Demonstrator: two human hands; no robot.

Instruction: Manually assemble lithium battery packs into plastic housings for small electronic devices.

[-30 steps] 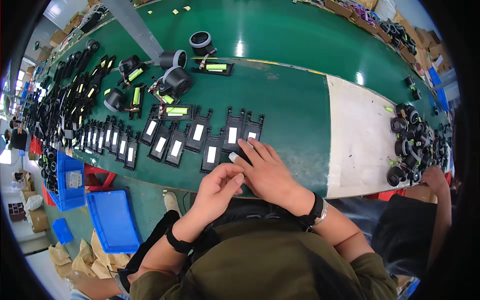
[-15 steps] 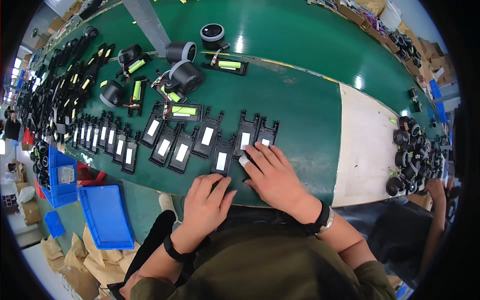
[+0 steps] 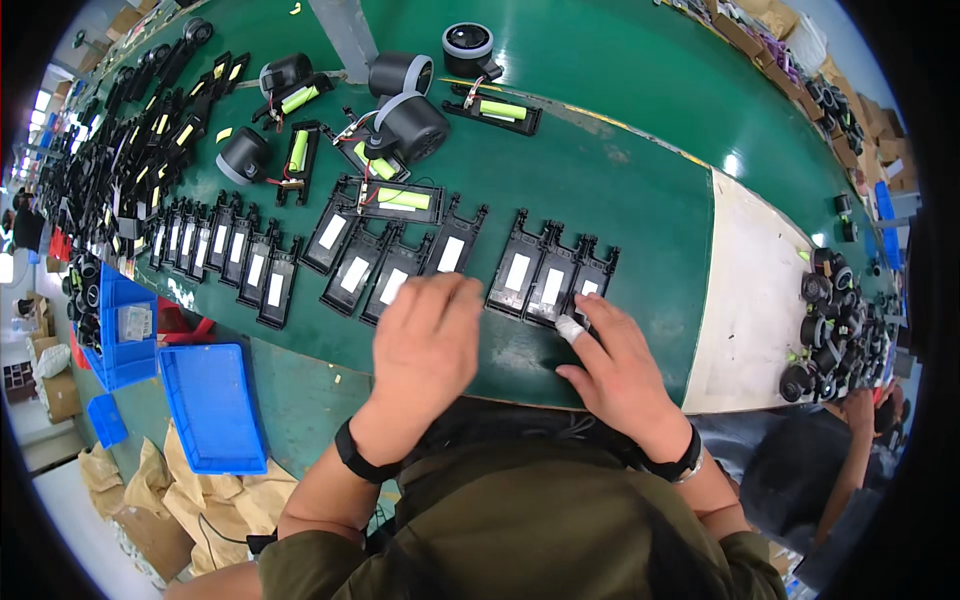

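Left hand (image 3: 428, 335) and right hand (image 3: 618, 368) at black panels (image 3: 516, 275) on the green surface (image 3: 640, 205).
The left, blurred, has its fingers together near the middle panels; whether it pinches anything, I cannot tell. The right is spread, partly covering the rightmost panel (image 3: 597, 268).

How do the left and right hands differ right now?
The left hand holds its fingers close together; the right hand spreads its thumb and fingers. The right hand has a white wrap on one fingertip; none shows on the left hand. Both wear a dark wristband and reach over the black panels.
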